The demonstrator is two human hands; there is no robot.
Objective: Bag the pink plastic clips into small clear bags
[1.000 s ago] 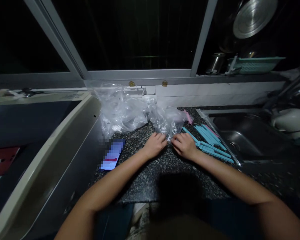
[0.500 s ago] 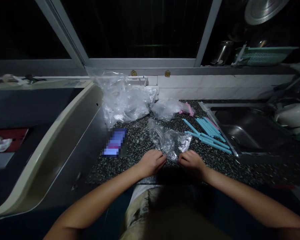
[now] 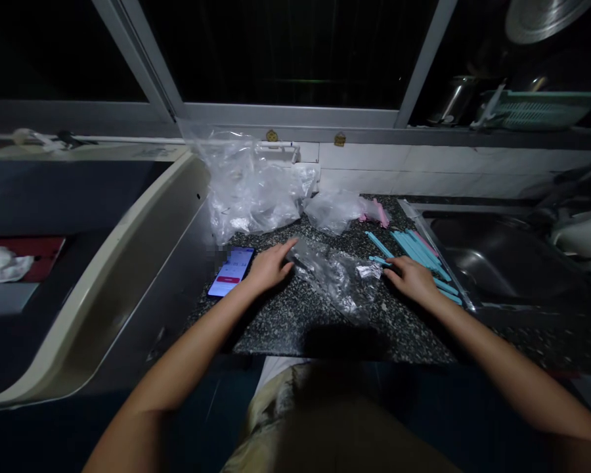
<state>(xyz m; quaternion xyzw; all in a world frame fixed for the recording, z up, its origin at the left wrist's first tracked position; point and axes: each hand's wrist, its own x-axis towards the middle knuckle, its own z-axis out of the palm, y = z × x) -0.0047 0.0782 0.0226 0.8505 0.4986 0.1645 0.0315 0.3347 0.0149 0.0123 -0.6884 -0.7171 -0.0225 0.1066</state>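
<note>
A crumpled clear plastic bag [image 3: 337, 276] lies on the dark speckled counter between my hands. At its left corner is my left hand [image 3: 270, 266], open, index finger and thumb apart, with the fingertip close to the bag's edge. My right hand [image 3: 414, 279] is at the bag's right side with thumb and forefinger apart, holding nothing that I can see. It covers part of several light blue plastic sticks [image 3: 416, 249]; one stick's end [image 3: 378, 260] shows by its fingertips. Whether the right fingers touch that stick or the bag, I cannot tell.
Left of my left hand lies a lit phone [image 3: 230, 270], beside a beige-edged appliance [image 3: 128, 230]. Behind are a heap of clear bags [image 3: 256, 190], another bag [image 3: 332, 209] and pink sticks [image 3: 377, 213]. A sink [image 3: 487, 256] is on the right.
Both hands have let go of the bag's near edge and moved apart and forward, the left to its left corner, the right towards the blue sticks. The bag lies flatter.
</note>
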